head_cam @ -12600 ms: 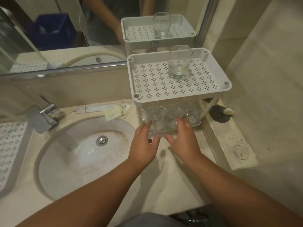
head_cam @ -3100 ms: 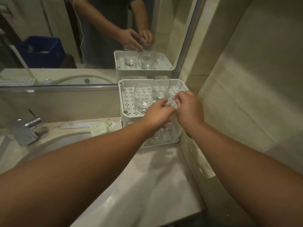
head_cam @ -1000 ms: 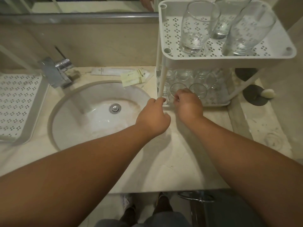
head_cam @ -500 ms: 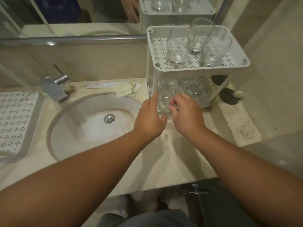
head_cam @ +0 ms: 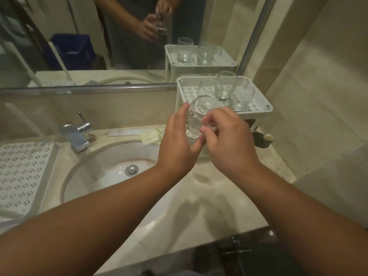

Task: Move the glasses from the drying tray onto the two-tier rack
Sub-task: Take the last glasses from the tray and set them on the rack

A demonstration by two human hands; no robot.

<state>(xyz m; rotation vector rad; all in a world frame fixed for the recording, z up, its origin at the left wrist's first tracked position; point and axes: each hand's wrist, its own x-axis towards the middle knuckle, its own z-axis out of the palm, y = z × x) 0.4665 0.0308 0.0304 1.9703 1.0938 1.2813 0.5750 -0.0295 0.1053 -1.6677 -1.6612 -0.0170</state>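
Note:
Both hands hold one clear glass [head_cam: 196, 118] in the air, just in front of the white two-tier rack [head_cam: 260, 105]. My left hand [head_cam: 177, 144] wraps the glass from the left, and my right hand [head_cam: 229, 140] pinches it from the right. Three glasses stand upright on the rack's top tier [head_cam: 225, 87]. The lower tier is hidden behind my hands. A white perforated drying tray [head_cam: 22, 176] lies at the far left of the counter, with no glasses on the part in view.
A round sink [head_cam: 111, 172] with a chrome tap [head_cam: 79, 134] sits between tray and rack. Paper sachets [head_cam: 149, 136] lie behind the sink. A dark drain cover [head_cam: 260, 139] is right of the rack. The mirror [head_cam: 119, 36] and the wall close in behind and right.
Half a second ago my hands were at the rack's lower tier. Now they are raised in front of the top tier, holding one glass between them.

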